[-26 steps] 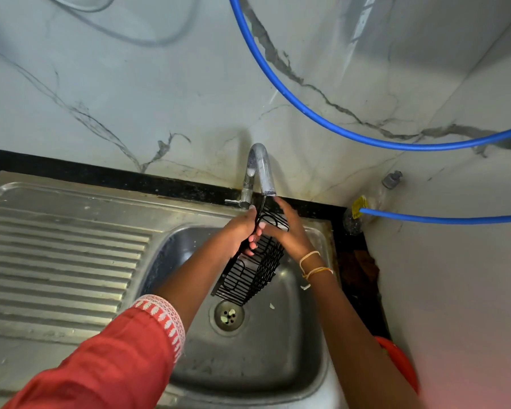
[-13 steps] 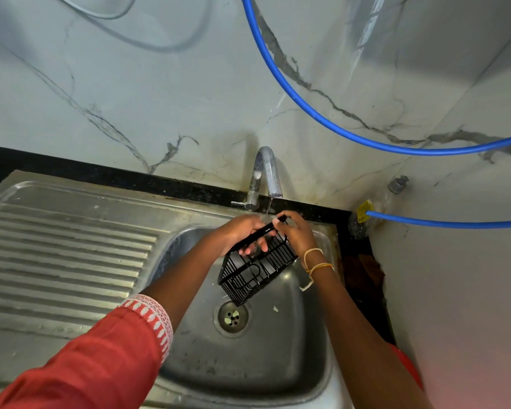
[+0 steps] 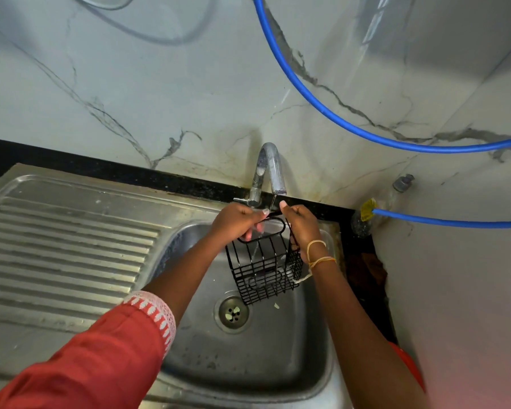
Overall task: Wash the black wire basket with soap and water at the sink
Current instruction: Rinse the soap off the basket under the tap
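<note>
Black wire basket held above the sink drain, under a thin stream from the tap. Left hand and right hand each grip its top rim.

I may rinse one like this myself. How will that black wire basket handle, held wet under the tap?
The black wire basket is open wire grid, so probably light and stiff. The left hand and right hand grip only its rim. Wet thin wire may be slippery.
</note>
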